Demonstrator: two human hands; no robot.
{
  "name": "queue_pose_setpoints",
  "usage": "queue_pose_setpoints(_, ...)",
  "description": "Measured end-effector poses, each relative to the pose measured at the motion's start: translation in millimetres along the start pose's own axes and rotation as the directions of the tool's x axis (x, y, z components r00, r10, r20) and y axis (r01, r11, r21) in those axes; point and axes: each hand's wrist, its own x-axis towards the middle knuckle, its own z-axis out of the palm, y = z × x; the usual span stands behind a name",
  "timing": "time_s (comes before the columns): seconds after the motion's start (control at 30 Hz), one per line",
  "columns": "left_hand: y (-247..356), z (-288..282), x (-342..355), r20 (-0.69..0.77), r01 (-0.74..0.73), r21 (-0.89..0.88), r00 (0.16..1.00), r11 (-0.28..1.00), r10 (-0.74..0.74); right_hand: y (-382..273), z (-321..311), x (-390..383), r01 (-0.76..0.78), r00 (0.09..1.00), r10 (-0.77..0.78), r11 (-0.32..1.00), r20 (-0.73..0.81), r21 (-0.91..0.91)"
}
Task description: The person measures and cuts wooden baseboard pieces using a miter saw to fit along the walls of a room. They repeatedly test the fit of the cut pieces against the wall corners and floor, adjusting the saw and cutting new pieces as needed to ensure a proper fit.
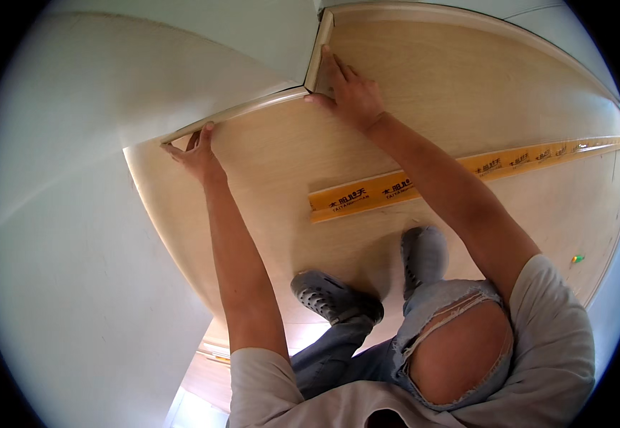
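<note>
A pale wood-coloured skirting strip [253, 108] runs along the foot of the wall on the left, meeting a shorter strip [317, 57] at the wall's outer corner. My left hand [201, 157] is at the left end of the longer strip, its fingers spread against it. Beside the corner, my right hand [354, 96] lies with its fingers stretched along the short piece and its thumb apart, pointing to the corner joint. Parts of both hands' fingertips are hard to make out against the wood.
A long trim strip in yellow printed film [360, 198] lies across the wood-look floor [253, 200], passing under my right forearm. My grey clogs [331, 296] stand near it. A small green and yellow object [577, 259] is at the right. Pale walls [60, 178] rise around the floor.
</note>
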Motion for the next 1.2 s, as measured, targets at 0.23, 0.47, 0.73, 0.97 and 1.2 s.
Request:
queue_pose_setpoints(0.23,-8,37,-34,0.049,0.053,-0.061,0.998,0.997,-0.050,-2,-1,1,0.020,1.000,-0.019,0.999,0.009,-0.048)
queue_pose_setpoints(0.47,15,80,-66,0.064,0.140,0.046,0.988,0.989,-0.143,1,6,0,0.059,0.995,-0.060,0.998,-0.083,-0.024)
queue_pose_setpoints(0.73,20,78,-69,0.080,0.140,0.052,0.986,0.989,-0.144,1,-3,-2,0.036,0.999,-0.026,0.966,-0.044,0.255)
queue_pose_setpoints(0.97,9,82,-68,0.054,0.099,-0.052,0.994,0.994,-0.096,5,0,-2,0.088,0.990,-0.057,0.966,-0.132,0.242)
queue_pose_setpoints(1.2,9,82,-65,0.057,0.096,0.034,0.994,0.995,-0.098,2,-5,-3,0.083,0.992,-0.059,0.969,-0.109,0.235)
